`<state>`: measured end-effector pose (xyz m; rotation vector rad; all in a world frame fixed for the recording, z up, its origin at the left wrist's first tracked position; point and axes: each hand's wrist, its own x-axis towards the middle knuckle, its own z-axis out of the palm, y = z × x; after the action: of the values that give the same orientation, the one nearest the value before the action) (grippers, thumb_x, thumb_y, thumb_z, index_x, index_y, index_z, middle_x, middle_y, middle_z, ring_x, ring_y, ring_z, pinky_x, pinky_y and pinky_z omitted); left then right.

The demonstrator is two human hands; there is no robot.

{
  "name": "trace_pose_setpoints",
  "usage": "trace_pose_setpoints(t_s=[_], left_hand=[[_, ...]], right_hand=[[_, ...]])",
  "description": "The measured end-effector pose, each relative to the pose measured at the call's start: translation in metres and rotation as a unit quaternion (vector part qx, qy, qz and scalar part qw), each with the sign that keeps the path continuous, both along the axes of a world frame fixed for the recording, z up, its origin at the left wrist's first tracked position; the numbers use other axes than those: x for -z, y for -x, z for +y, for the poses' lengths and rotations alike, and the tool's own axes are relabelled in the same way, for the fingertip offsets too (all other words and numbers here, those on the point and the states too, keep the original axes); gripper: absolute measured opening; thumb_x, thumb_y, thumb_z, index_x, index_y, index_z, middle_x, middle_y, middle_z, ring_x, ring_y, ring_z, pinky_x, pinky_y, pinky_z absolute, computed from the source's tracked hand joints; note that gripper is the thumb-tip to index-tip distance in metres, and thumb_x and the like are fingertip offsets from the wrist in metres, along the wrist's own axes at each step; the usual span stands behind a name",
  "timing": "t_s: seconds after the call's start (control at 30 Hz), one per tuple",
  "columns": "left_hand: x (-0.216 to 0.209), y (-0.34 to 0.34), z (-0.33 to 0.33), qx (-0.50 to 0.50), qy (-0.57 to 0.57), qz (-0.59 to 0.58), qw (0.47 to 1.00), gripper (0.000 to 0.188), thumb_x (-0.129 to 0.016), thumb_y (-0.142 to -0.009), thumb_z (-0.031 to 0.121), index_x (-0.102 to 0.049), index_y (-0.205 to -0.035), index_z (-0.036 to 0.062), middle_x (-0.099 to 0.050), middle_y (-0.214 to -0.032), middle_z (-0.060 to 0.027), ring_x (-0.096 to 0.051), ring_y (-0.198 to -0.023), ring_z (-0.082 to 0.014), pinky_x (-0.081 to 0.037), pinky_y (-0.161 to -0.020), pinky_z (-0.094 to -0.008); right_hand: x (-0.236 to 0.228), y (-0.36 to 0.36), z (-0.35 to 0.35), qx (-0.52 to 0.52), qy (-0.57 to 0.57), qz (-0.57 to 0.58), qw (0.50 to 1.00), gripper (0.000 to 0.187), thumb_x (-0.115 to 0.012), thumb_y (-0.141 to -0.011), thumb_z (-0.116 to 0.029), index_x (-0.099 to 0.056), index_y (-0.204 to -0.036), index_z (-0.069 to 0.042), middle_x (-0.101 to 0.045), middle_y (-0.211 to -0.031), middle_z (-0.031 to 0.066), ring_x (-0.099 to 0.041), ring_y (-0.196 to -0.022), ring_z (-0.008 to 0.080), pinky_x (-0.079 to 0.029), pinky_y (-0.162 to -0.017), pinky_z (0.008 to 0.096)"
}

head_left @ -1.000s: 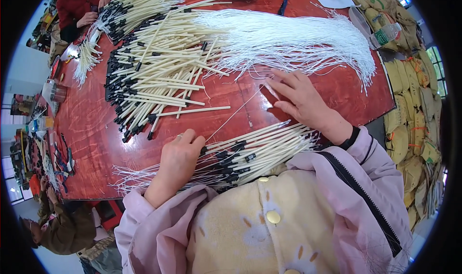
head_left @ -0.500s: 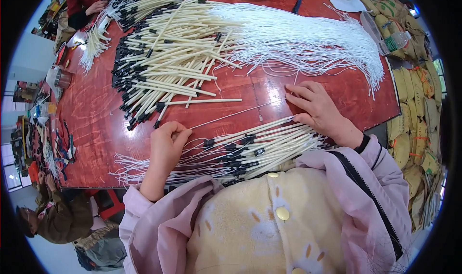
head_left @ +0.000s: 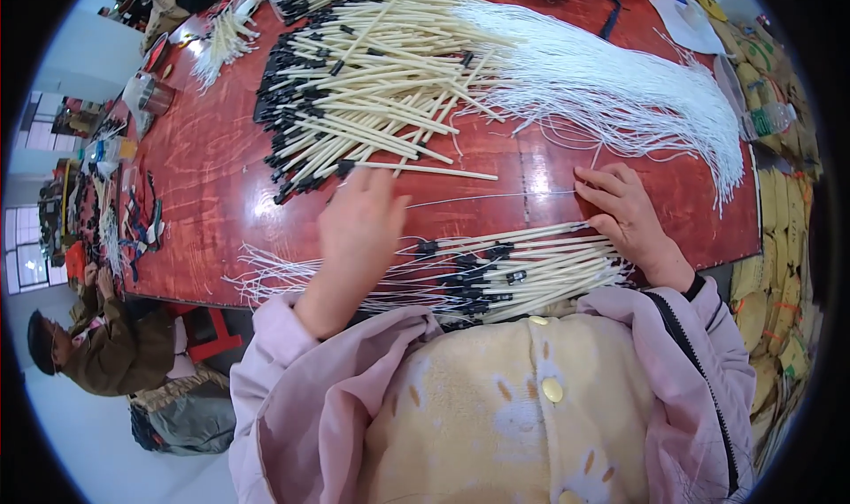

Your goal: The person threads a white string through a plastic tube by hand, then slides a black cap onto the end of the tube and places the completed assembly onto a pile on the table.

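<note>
My left hand [head_left: 359, 230], smeared by motion, is at the near edge of a heap of cream sticks with black ends [head_left: 372, 106]. Its fingertips are by the black end of one stick [head_left: 434, 169]; whether they grip it is unclear. Closed fingers of my right hand [head_left: 627, 214] hold a thin white string [head_left: 496, 196], which runs left across the red table toward my left hand. Just below, close to my body, lies a smaller row of cream sticks [head_left: 549, 274] with black ends and loose white strings [head_left: 274, 269] trailing left.
A thick bundle of white strings [head_left: 611, 79] spreads across the far right of the red table [head_left: 212, 150]. A metal cup [head_left: 157, 95] stands at the left; a plastic bottle [head_left: 772, 119] lies at the right by stacked sacks [head_left: 775, 238]. Another person [head_left: 115, 345] sits at left.
My left hand has moved right and away from me, from the string's left end to the heap's near edge. My right hand stays on the string. The whole view has shifted somewhat.
</note>
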<state>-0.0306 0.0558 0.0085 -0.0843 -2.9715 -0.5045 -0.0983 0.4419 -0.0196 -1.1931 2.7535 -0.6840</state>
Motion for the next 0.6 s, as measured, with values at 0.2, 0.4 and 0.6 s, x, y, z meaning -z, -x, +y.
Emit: trace_pose_setpoints(t_s=[0.2, 0.4, 0.6], left_hand=[[0.028, 0.040, 0.030, 0.178, 0.060, 0.091, 0.978, 0.018, -0.070, -0.084, 0.013, -0.065, -0.100, 0.0073, -0.061, -0.104, -0.0095, -0.062, -0.100, -0.0296, -0.051, -0.081, -0.0412], [0.018, 0.045, 0.026, 0.236, 0.063, 0.170, 0.955, 0.015, -0.065, -0.082, 0.011, -0.066, -0.097, 0.0090, -0.061, -0.099, -0.0075, -0.061, -0.099, -0.0267, -0.049, -0.080, -0.0408], [-0.017, 0.005, -0.018, 0.121, -0.106, 0.100, 0.982, 0.014, -0.066, -0.090, 0.002, -0.072, -0.102, 0.0023, -0.067, -0.091, -0.0134, -0.067, -0.083, -0.0323, -0.052, -0.073, -0.0393]], right_hand=[[-0.004, 0.001, -0.002, -0.013, 0.016, -0.002, 1.000, 0.049, -0.064, -0.088, -0.031, -0.068, -0.126, 0.001, -0.063, -0.141, 0.0119, -0.054, -0.116, 0.0355, -0.043, -0.104, 0.0455], [0.000, 0.003, -0.004, -0.021, 0.059, 0.000, 0.998, 0.047, -0.065, -0.092, -0.034, -0.070, -0.122, 0.001, -0.065, -0.136, 0.0120, -0.056, -0.113, 0.0341, -0.045, -0.102, 0.0444], [0.002, 0.002, 0.002, -0.009, 0.070, -0.016, 0.997, 0.048, -0.063, -0.094, -0.037, -0.070, -0.123, 0.001, -0.066, -0.135, 0.0118, -0.056, -0.112, 0.0333, -0.044, -0.101, 0.0435]])
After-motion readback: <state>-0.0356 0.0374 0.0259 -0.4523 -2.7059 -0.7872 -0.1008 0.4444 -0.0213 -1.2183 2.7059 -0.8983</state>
